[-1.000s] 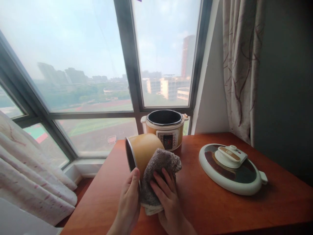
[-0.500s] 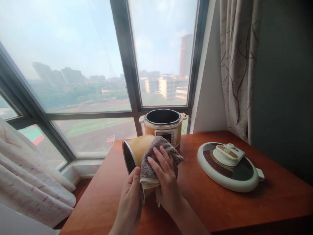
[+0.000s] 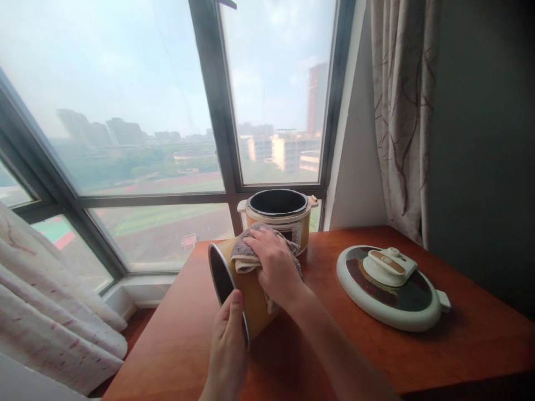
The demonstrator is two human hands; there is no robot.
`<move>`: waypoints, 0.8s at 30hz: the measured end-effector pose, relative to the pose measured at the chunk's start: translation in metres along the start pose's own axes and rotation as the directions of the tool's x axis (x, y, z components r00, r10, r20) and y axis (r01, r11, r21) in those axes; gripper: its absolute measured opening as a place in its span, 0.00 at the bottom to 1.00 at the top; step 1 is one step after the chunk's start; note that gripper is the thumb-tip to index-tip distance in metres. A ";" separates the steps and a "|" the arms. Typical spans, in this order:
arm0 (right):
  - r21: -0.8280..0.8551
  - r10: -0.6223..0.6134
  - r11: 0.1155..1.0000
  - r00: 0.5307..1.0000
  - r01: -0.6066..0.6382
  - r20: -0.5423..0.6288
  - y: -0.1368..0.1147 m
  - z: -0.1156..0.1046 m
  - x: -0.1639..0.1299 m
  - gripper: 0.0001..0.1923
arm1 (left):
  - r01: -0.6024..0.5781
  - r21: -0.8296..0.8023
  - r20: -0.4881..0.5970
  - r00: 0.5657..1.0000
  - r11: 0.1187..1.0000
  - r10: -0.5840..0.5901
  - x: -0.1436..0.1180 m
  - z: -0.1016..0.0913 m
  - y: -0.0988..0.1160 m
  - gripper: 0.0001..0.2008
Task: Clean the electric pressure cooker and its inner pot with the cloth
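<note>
A golden inner pot (image 3: 253,312) with a dark inside and a silver rim is tilted on its side, its mouth facing left. My left hand (image 3: 228,340) grips the rim near the bottom, thumb on the edge and the other fingers mostly hidden. Across the pot's upper outer side lies a grey-brown towel (image 3: 246,248) with a pale border. My right hand (image 3: 278,264) presses on this towel with its fingers bent over it. Just behind stands the pressure cooker body (image 3: 307,234), lidless, dark inside, its front panel partly covered by the towel.
On the right of the reddish wooden table (image 3: 167,345) rests a round cooker lid (image 3: 388,287) with a cream rim and handle. Windows (image 3: 142,111) rise behind the table. Curtains (image 3: 54,312) hang at the left and at the back right.
My right hand and the towel have moved up and away over the pot, baring more of its near golden side. My left hand is slightly lower, still on the rim.
</note>
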State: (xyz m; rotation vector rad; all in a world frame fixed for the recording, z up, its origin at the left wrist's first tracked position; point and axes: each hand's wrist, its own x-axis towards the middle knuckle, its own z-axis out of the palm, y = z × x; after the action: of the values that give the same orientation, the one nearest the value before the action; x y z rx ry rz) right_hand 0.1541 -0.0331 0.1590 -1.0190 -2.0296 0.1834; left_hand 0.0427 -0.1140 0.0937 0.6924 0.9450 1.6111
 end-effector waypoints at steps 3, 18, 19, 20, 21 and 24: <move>0.020 -0.045 0.999 0.996 0.047 -0.071 -0.003 0.009 -0.026 0.34 | 0.005 -0.093 -0.066 0.998 0.996 -0.011 0.006 0.012 0.010 0.25; 0.219 0.225 0.965 0.882 -0.144 -0.413 0.000 0.106 -0.142 0.34 | 0.010 -0.193 -0.204 0.978 0.981 -0.051 0.033 0.045 0.043 0.15; 0.244 0.255 0.956 0.873 -0.163 -0.416 -0.002 0.107 -0.143 0.33 | -0.004 -0.190 -0.192 0.981 0.982 -0.033 0.031 0.045 0.041 0.16; 0.265 0.275 0.948 0.867 -0.174 -0.415 -0.002 0.108 -0.144 0.33 | -0.021 -0.183 -0.169 0.986 0.983 -0.010 0.030 0.043 0.037 0.17; 0.281 0.285 0.943 0.866 -0.178 -0.411 -0.003 0.108 -0.144 0.33 | -0.035 -0.167 -0.137 0.991 0.985 0.012 0.028 0.040 0.034 0.18; 0.315 0.290 0.935 0.867 -0.164 -0.406 0.000 0.107 -0.147 0.32 | -0.032 -0.036 0.004 0.999 0.999 0.032 0.023 0.024 0.024 0.24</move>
State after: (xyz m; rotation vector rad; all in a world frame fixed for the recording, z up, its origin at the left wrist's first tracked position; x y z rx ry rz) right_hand 0.1225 -0.1154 -0.0004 -1.0163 -1.4176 0.3129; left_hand 0.0444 -0.0883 0.1257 0.6886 0.9039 1.6500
